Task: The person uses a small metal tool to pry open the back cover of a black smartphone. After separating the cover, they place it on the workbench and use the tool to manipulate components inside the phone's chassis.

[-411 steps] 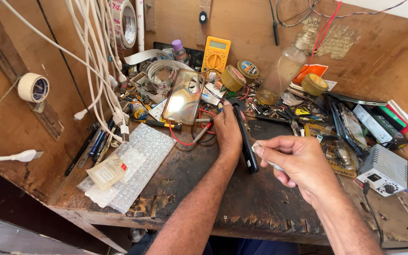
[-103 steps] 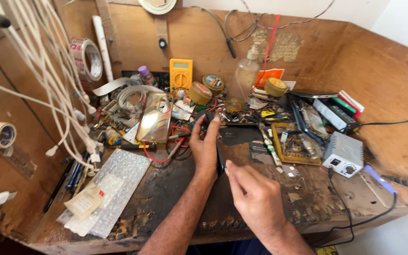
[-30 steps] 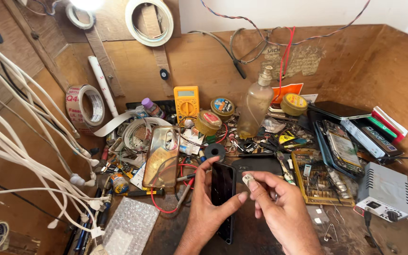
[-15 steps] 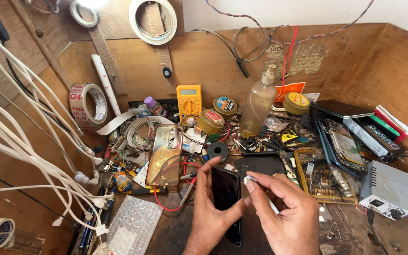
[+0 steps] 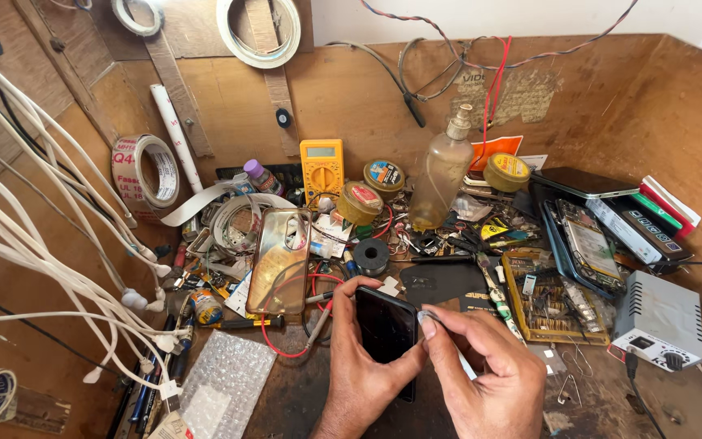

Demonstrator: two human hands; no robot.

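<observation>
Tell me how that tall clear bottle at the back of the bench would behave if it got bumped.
The clear bottle stands upright, tall and narrow with a small cap, so it would probably tip easily. It looks nearly empty, so likely light. Clutter crowds its base, which might catch it or get knocked along.

Worn, stained wooden workbench (image 5: 302, 390) across the lower frame, enclosed by brown plywood back panel (image 5: 351, 106) and side boards, strip of white wall (image 5: 481, 16) seen at upper right, scene lit by bright daylight

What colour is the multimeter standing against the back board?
Yellow-orange; the multimeter shows best in the head view, upright behind the round tins.
</observation>
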